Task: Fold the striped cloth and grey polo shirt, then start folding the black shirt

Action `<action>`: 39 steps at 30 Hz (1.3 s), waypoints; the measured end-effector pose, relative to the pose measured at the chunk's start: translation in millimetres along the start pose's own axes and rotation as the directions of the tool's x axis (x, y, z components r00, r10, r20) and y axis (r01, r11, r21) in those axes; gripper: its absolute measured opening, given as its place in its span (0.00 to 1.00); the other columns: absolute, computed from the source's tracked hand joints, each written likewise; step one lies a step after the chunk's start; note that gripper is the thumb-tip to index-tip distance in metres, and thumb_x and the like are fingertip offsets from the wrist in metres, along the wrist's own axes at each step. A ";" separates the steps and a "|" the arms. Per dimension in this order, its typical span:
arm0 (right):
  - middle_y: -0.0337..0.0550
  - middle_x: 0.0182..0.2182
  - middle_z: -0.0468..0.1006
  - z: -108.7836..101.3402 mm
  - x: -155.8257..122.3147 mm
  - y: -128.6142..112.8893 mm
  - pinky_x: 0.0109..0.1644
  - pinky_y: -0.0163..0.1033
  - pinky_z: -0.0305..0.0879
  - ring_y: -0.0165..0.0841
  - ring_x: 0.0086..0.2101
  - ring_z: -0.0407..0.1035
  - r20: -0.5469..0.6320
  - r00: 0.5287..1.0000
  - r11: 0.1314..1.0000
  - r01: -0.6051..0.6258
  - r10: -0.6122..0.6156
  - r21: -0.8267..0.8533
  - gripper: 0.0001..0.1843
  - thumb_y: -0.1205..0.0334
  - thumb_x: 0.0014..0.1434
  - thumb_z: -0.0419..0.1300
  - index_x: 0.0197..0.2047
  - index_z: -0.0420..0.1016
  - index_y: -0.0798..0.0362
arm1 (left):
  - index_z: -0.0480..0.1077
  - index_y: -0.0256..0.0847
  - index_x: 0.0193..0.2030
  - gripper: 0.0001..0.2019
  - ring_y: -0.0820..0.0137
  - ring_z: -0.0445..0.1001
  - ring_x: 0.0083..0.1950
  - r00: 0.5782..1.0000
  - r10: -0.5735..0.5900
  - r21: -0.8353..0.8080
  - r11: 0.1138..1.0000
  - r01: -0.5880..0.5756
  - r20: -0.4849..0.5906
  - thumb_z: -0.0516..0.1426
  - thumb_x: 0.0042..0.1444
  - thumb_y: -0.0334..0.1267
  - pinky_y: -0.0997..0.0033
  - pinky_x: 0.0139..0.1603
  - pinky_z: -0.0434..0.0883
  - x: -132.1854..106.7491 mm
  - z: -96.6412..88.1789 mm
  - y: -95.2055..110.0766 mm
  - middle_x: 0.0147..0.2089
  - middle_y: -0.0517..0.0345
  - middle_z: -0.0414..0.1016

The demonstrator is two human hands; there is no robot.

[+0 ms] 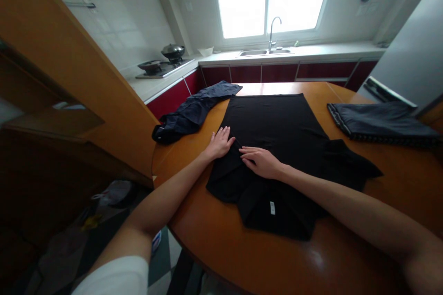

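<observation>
A black shirt (277,120) lies spread on the wooden table (207,235), its collar end with a small white label (272,208) toward me. One sleeve (353,159) sticks out to the right, while the left side looks folded inward. My left hand (220,143) rests flat on the shirt's left edge, fingers spread. Just to its right, my right hand (261,161) touches the cloth near a fold line with its fingers stretched out. Neither hand grips anything that shows.
Crumpled dark blue clothing (194,110) lies at the table's left edge. A folded dark garment (380,120) sits at the right. Beyond are a stove with a pot (173,50), a sink (254,53) and a fridge (408,50). An orange wooden frame (86,64) stands at the left.
</observation>
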State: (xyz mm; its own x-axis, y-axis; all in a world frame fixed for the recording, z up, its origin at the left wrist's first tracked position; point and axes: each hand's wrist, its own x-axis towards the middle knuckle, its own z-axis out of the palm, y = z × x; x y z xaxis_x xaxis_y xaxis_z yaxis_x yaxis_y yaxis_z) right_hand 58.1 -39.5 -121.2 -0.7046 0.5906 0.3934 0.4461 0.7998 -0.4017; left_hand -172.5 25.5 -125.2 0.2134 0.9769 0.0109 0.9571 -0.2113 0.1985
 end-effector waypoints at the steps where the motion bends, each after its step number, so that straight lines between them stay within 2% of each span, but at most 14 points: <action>1: 0.48 0.58 0.76 0.1 -0.1 0.1 0.68 0.46 0.61 0.40 0.62 0.66 0.002 1.000 1.000 0.001 -0.001 0.000 0.17 0.64 0.68 0.53 0.51 0.83 0.55 | 0.46 0.37 0.77 0.33 0.55 0.41 0.78 1.000 0.001 -0.001 1.000 -0.001 -0.005 0.40 0.71 0.52 0.40 0.74 0.42 -0.3 -0.1 0.4 0.78 0.46 0.43; 4: 0.48 0.58 0.76 -0.2 0.1 0.0 0.68 0.46 0.61 0.39 0.62 0.66 0.002 1.000 1.000 0.008 -0.008 -0.003 0.17 0.64 0.68 0.53 0.51 0.83 0.54 | 0.47 0.41 0.77 0.32 0.54 0.40 0.79 0.999 0.025 -0.012 1.000 -0.025 -0.027 0.42 0.71 0.52 0.38 0.74 0.41 -2.0 -0.2 2.7 0.78 0.47 0.43; 10: 0.51 0.59 0.75 -1.6 1.0 0.3 0.68 0.45 0.61 0.40 0.62 0.66 0.001 1.000 1.000 0.008 -0.008 -0.003 0.17 0.65 0.68 0.54 0.51 0.82 0.56 | 0.51 0.48 0.76 0.29 0.52 0.39 0.79 0.989 0.147 0.006 0.989 -0.147 -0.019 0.42 0.72 0.52 0.32 0.72 0.38 -8.4 -0.5 10.9 0.78 0.50 0.44; 17: 0.51 0.58 0.76 0.1 1.9 2.7 0.67 0.43 0.60 0.39 0.61 0.67 -0.021 1.000 0.998 -0.020 0.022 0.059 0.15 0.65 0.67 0.56 0.49 0.83 0.55 | 0.53 0.48 0.75 0.28 0.51 0.40 0.78 0.988 0.154 0.038 0.987 -0.154 0.009 0.42 0.71 0.52 0.32 0.72 0.41 -6.1 2.5 9.5 0.78 0.52 0.44; 21: 0.51 0.54 0.79 -22.4 7.1 -3.8 0.62 0.39 0.64 0.38 0.56 0.72 -0.065 0.996 0.988 -0.056 0.066 0.142 0.14 0.66 0.66 0.57 0.49 0.83 0.56 | 0.54 0.49 0.75 0.28 0.51 0.41 0.78 0.988 0.158 0.096 0.983 -0.157 -0.001 0.40 0.72 0.52 0.31 0.71 0.44 -2.7 5.0 6.0 0.78 0.52 0.44; 25: 0.45 0.46 0.83 -68.8 4.3 -1.5 0.53 0.35 0.68 0.33 0.46 0.77 -0.173 0.967 0.967 -0.153 0.189 0.205 0.13 0.68 0.64 0.59 0.48 0.83 0.54 | 0.53 0.49 0.75 0.29 0.49 0.42 0.78 0.979 0.203 0.149 0.969 -0.198 -0.021 0.38 0.72 0.52 0.30 0.70 0.47 1.2 9.5 -0.2 0.78 0.51 0.44; 27: 0.44 0.42 0.84 -95.8 -8.5 11.0 0.47 0.34 0.69 0.32 0.41 0.77 -0.209 0.934 0.946 -0.244 0.289 0.214 0.12 0.68 0.62 0.60 0.47 0.83 0.54 | 0.53 0.48 0.75 0.29 0.46 0.42 0.78 0.973 0.231 0.180 0.958 -0.222 -0.030 0.38 0.72 0.51 0.28 0.69 0.48 3.3 11.5 -3.4 0.78 0.49 0.44; 29: 0.43 0.38 0.84 -123.2 -31.2 31.4 0.44 0.34 0.70 0.32 0.37 0.77 -0.242 0.883 0.912 -0.364 0.402 0.188 0.12 0.68 0.61 0.61 0.46 0.84 0.55 | 0.53 0.45 0.76 0.29 0.44 0.43 0.77 0.969 0.246 0.209 0.950 -0.234 -0.036 0.38 0.71 0.50 0.27 0.68 0.50 4.2 12.1 -4.8 0.78 0.46 0.44; 32: 0.46 0.37 0.84 -162.1 -76.8 69.0 0.43 0.34 0.70 0.33 0.36 0.77 -0.302 0.754 0.811 -0.564 0.583 0.158 0.11 0.68 0.59 0.63 0.44 0.84 0.57 | 0.55 0.44 0.75 0.30 0.42 0.43 0.77 0.961 0.267 0.229 0.942 -0.246 -0.068 0.39 0.71 0.50 0.26 0.67 0.50 2.6 9.4 -1.8 0.78 0.45 0.45; 35: 0.49 0.36 0.84 -193.7 -120.5 100.1 0.39 0.33 0.70 0.34 0.35 0.77 -0.273 0.597 0.642 -0.757 0.754 0.117 0.11 0.66 0.57 0.64 0.43 0.84 0.60 | 0.57 0.44 0.74 0.30 0.45 0.43 0.77 0.946 0.302 0.207 0.939 -0.274 -0.116 0.39 0.70 0.52 0.28 0.69 0.47 -1.6 4.4 6.7 0.77 0.47 0.47; 37: 0.48 0.36 0.84 -207.4 -141.5 112.8 0.37 0.32 0.69 0.35 0.34 0.77 -0.229 0.528 0.547 -0.837 0.818 0.022 0.10 0.64 0.57 0.66 0.40 0.84 0.60 | 0.56 0.44 0.74 0.30 0.48 0.43 0.78 0.937 0.329 0.162 0.937 -0.309 -0.119 0.40 0.70 0.52 0.31 0.71 0.48 -4.7 2.4 13.9 0.77 0.48 0.48; 39: 0.47 0.34 0.83 -214.0 -154.4 120.2 0.34 0.32 0.68 0.35 0.33 0.76 -0.156 0.482 0.476 -0.876 0.862 -0.075 0.10 0.60 0.56 0.69 0.37 0.83 0.59 | 0.55 0.45 0.75 0.30 0.51 0.43 0.78 0.929 0.360 0.114 0.930 -0.350 -0.089 0.40 0.70 0.53 0.35 0.72 0.49 -7.1 2.9 20.5 0.78 0.50 0.47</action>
State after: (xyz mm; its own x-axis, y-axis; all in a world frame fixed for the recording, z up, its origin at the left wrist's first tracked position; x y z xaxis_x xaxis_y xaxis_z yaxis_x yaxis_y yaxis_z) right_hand 338.6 -11.5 -53.2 0.1311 0.9910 -0.0275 0.8712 -0.1284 -0.4738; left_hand -153.8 14.2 -124.0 0.5255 0.8338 0.1690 0.8376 -0.5419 0.0693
